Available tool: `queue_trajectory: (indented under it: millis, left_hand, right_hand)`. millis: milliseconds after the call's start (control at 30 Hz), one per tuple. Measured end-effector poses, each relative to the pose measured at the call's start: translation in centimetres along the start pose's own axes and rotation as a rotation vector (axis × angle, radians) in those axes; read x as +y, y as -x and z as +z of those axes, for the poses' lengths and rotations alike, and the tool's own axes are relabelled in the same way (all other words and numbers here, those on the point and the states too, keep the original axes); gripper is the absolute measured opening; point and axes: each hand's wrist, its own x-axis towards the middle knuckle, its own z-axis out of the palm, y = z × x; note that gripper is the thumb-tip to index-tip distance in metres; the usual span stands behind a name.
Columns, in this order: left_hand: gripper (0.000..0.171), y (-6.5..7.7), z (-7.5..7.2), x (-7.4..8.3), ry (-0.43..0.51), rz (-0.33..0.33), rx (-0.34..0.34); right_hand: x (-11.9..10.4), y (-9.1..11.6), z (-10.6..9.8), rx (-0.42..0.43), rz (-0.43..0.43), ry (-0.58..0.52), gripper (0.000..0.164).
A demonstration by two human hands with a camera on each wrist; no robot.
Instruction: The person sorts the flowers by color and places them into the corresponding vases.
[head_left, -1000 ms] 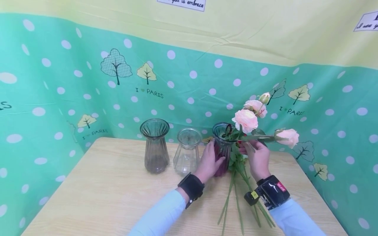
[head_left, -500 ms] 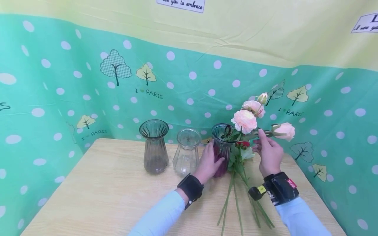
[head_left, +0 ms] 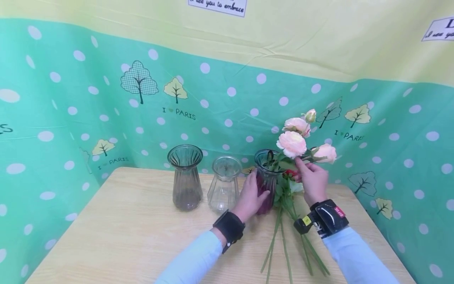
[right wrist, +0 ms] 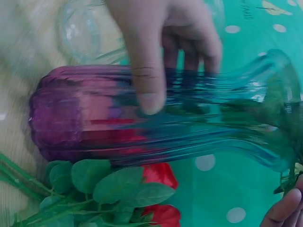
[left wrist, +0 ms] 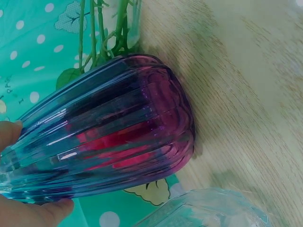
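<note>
My left hand grips the side of a ribbed glass vase, blue at the top and purple at the base, which stands upright on the table. Thumb and fingers wrap its middle in the right wrist view. A branched spray of pink roses leans out over the vase's right rim, its lower stem inside the glass. Just below these blooms, my right hand pinches the side stem of the right-hand pink rose; at the edge of the right wrist view, only its fingertips show.
Red roses with green leaves lie right of the vase, their long stems running toward the table's front. Left of it stand a clear glass vase and a taller grey one. A dotted green curtain hangs behind.
My right hand moved right and out along the side stem, then back left, bringing the right-hand pink rose closer to the other blooms. My left hand has kept its grip on the vase.
</note>
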Motion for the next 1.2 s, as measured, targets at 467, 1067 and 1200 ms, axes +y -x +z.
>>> queue_trajectory:
  millis: [467, 1067, 1200]
  left_hand:
    - [0.077, 0.0, 0.0, -0.1, -0.028, 0.038, 0.03]
    - [0.078, -0.2, 0.3, -0.1, -0.025, 0.03, 0.027]
    - [0.081, -0.1, 0.4, -0.4, -0.014, 0.032, 0.023]
  right_hand:
    - [0.6, -0.3, 0.3, -0.083, -0.008, 0.139, 0.027]
    - [1.6, 1.0, -4.0, -0.239, 0.061, 0.173, 0.026]
    - [2.3, 1.1, -5.0, -0.256, 0.05, 0.264, 0.036]
